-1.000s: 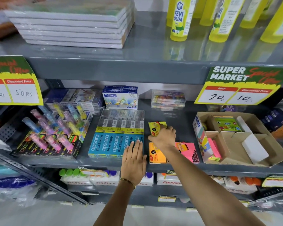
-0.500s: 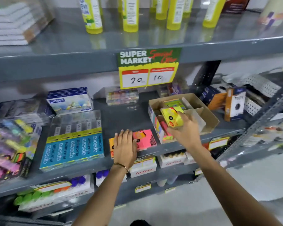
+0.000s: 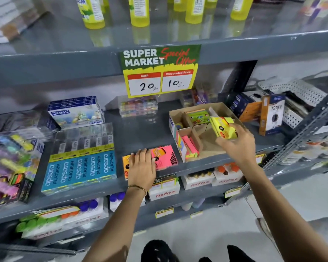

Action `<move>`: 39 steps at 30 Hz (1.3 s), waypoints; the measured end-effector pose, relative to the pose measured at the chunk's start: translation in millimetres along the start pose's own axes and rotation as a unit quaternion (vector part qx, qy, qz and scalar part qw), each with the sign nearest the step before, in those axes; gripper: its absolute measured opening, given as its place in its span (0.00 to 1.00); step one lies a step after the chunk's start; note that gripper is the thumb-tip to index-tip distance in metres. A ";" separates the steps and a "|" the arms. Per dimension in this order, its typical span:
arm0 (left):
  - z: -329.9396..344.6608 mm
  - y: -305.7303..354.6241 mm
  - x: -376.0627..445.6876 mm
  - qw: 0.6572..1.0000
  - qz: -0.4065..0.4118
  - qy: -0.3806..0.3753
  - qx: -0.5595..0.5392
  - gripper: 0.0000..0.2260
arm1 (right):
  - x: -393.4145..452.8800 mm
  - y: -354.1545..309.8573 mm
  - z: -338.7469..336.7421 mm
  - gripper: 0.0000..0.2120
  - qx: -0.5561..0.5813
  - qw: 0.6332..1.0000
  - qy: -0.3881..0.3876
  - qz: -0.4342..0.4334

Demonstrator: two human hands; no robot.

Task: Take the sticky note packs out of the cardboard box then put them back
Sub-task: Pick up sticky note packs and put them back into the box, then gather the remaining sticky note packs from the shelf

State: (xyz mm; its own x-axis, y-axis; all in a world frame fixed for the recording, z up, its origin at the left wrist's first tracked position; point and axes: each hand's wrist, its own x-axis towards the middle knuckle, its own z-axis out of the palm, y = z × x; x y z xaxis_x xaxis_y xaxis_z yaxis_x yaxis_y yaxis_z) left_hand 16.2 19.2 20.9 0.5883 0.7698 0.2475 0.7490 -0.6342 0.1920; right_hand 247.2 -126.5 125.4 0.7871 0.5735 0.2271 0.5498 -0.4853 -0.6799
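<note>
I see my right hand (image 3: 235,146) holding a yellow sticky note pack (image 3: 223,127), the fingers pinching it from below and from the side. The pack is tilted and it hangs above the open cardboard box (image 3: 180,121), over its right part, not touching the bottom. The box stands on the middle shelf (image 3: 136,129), near the front edge and to the right of the centre. Inside the box, a green pack (image 3: 197,116) lies in the back compartment, and some pink packs (image 3: 190,146) stand on their edges in the front left compartment.

My left hand (image 3: 142,168) lies flat, palm down, with the fingers spread a little and gripping nothing. It rests on an orange pack (image 3: 125,164) at the front edge of the same shelf. Just beside it, on the right, lies a pink pack (image 3: 165,156), touching the fingers. A thin bracelet (image 3: 137,187) is on the left wrist.

A price sign (image 3: 159,70) hangs from the edge of the upper shelf.
</note>
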 end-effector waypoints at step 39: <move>5.8 -4.1 0.1 1.000 0.006 0.009 -0.023 0.19 | -10.5 39.8 50.6 0.16 -0.195 0.965 -0.133 -0.115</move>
State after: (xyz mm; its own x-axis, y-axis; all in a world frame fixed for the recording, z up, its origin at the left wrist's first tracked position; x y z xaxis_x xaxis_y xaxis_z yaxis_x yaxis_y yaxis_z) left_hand 14.9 22.3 14.6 0.5917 0.7605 0.2675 0.7265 -0.6468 0.2319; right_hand 246.6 -118.4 60.7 0.5604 0.8199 0.1176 0.8058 -0.5068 -0.3063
